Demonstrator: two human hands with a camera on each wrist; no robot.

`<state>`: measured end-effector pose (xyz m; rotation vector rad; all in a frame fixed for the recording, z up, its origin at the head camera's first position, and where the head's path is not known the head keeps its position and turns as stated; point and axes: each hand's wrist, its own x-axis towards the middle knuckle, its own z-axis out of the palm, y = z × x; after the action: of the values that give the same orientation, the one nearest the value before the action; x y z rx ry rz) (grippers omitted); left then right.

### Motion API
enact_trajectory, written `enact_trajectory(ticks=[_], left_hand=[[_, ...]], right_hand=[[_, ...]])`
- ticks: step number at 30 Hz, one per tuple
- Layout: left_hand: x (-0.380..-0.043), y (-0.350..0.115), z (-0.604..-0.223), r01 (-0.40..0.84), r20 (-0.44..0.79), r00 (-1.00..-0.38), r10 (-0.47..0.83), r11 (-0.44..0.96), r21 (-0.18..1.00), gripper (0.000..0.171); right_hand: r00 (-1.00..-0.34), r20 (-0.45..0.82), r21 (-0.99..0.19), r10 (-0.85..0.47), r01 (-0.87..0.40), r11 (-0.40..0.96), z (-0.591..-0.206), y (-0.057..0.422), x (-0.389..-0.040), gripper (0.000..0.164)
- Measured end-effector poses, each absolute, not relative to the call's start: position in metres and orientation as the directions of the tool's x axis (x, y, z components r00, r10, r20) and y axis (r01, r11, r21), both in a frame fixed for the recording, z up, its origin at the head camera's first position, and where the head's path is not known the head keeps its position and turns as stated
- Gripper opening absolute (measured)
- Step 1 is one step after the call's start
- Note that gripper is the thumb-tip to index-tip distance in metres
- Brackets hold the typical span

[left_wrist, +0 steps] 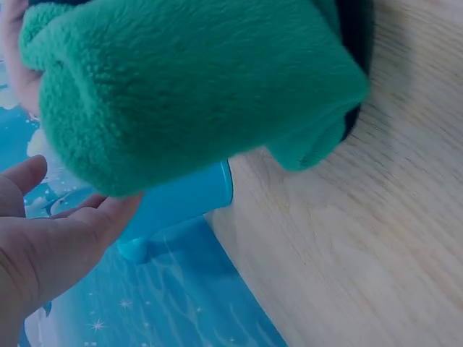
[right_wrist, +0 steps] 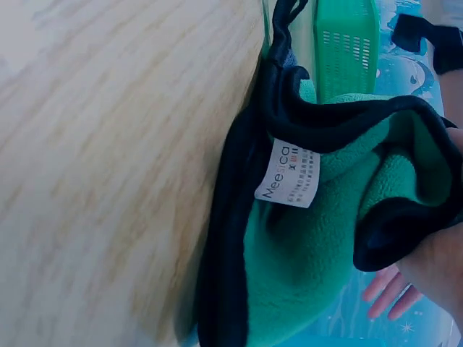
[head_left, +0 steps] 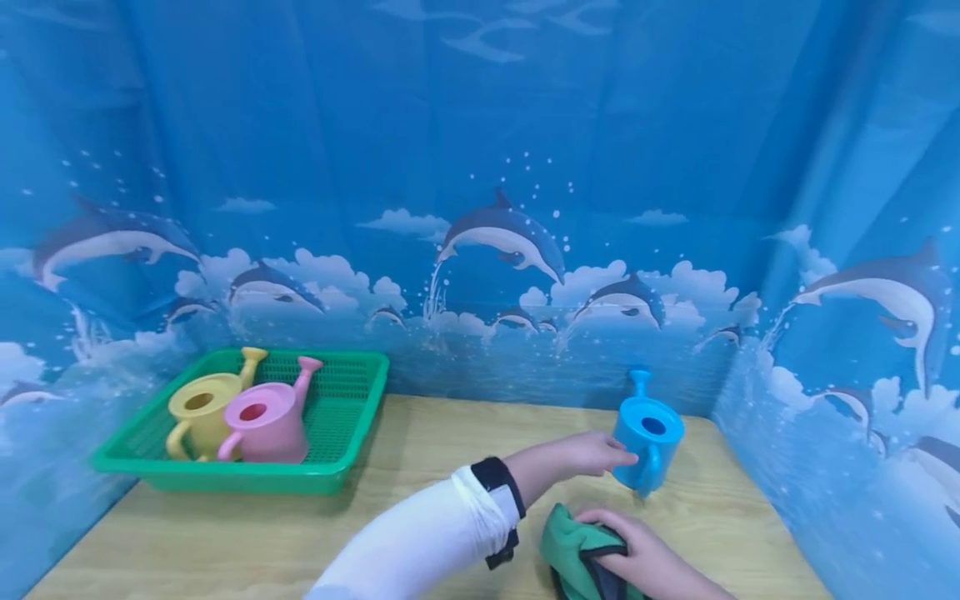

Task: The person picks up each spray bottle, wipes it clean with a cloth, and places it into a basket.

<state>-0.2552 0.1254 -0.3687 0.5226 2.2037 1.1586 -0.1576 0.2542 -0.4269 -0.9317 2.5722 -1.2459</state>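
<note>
Well to the L of the L hand, we're seeing a green basket [head_left: 240, 478] sitting on the surface [head_left: 427, 450], w/ a yellow watering can [head_left: 210, 429] & a pink watering can [head_left: 273, 433] standing in it, the pink one nearer the hand. Just behind the L hand, a white sleeve [head_left: 420, 533] & blk wristband [head_left: 504, 492] are covering the arm. Our L hand [head_left: 596, 455] is spreading thumb & fingers apart right at the blue can; we can't tell if they're touching it. On our side of the L hand, a green cloth [head_left: 566, 542] w/ blk trim is bunching up in our R hand [head_left: 630, 542], which is clamping on it; a white label [right_wrist: 289, 173] is showing inside the fold. Beyond the R hand & just R of the L fingertips, the blue watering can [head_left: 633, 429] is standing upright, handle facing us, spout pointing away.
</note>
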Motion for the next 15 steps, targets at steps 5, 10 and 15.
enact_trajectory(ticks=[5,10,15], left_hand=[[-0.262,0.141,-0.372,0.045,-0.339,-0.726,0.599,0.533,0.845,0.048],[-0.254,0.156,-0.368,0.038,-0.358,-0.749,0.557,0.576,0.817,0.042],[-0.247,0.168,-0.366,-0.038,-0.407,-0.755,0.514,0.585,0.810,0.042]], right_hand=[[-0.787,0.194,-0.712,-0.585,-0.523,0.468,-0.429,0.252,-0.158,0.028],[-0.758,0.261,-0.693,-0.597,-0.578,0.431,-0.434,0.248,-0.160,0.025],[-0.744,0.292,-0.677,-0.601,-0.605,0.420,-0.437,0.248,-0.160,0.025]])
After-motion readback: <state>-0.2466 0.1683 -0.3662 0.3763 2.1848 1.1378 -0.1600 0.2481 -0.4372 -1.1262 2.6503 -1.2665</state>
